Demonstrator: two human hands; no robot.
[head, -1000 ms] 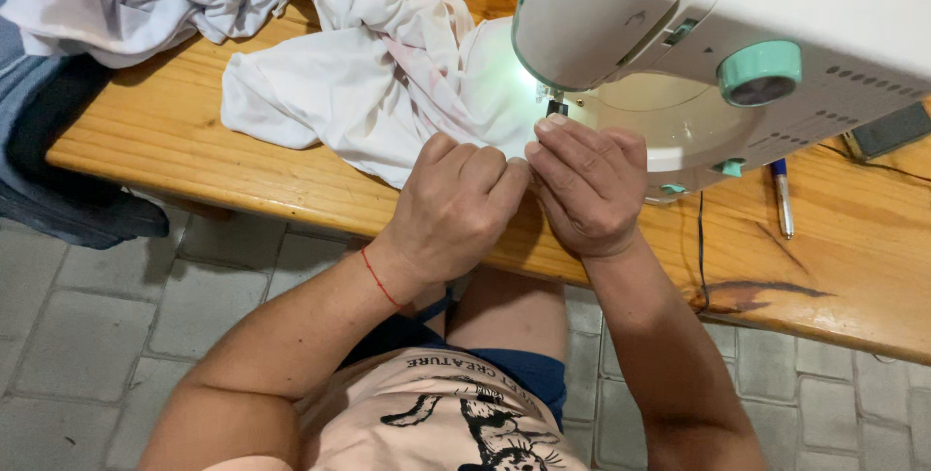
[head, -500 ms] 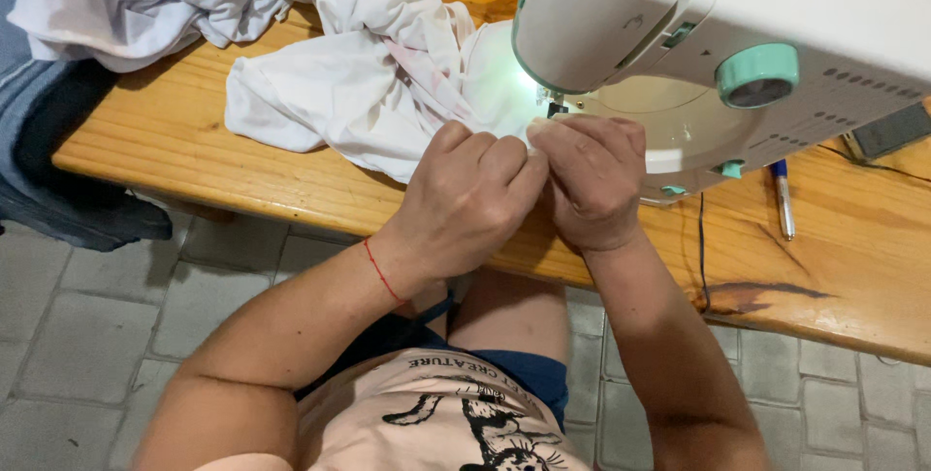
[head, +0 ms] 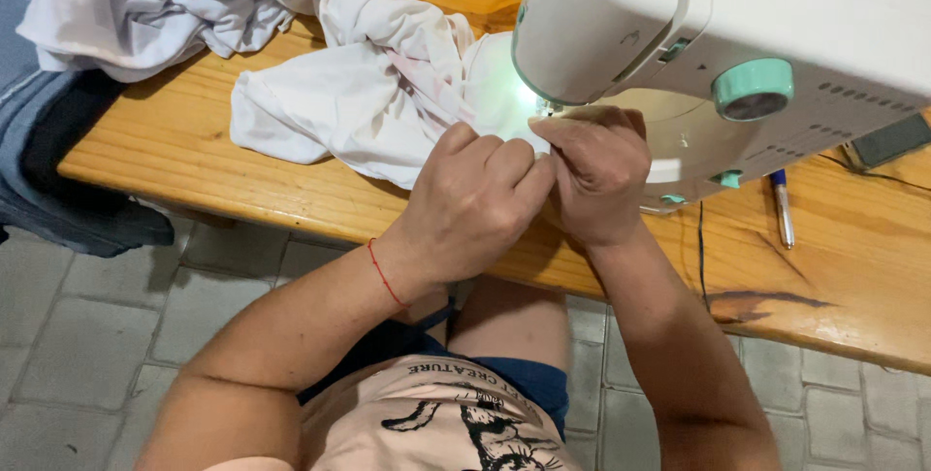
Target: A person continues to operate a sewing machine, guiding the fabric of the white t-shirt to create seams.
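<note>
Pinching the edge of a white garment (head: 388, 93) just in front of the needle area, the left hand (head: 472, 201) and right hand (head: 598, 175) sit knuckle to knuckle, fingers curled tight on the cloth under the head of the white sewing machine (head: 737, 34). The needle itself is hidden behind the fingers. The fingertips look very near the lit stitching spot, so a slip could put them under the needle. The loose bulk trailing left could also drag and skew the seam. The cloth is soft, thin and rumpled. The machine is smooth moulded plastic with a round mint-green dial (head: 752, 89). The counter (head: 175, 156) is varnished pine with visible grain. A pen (head: 782, 209) lies beside the machine base.
</note>
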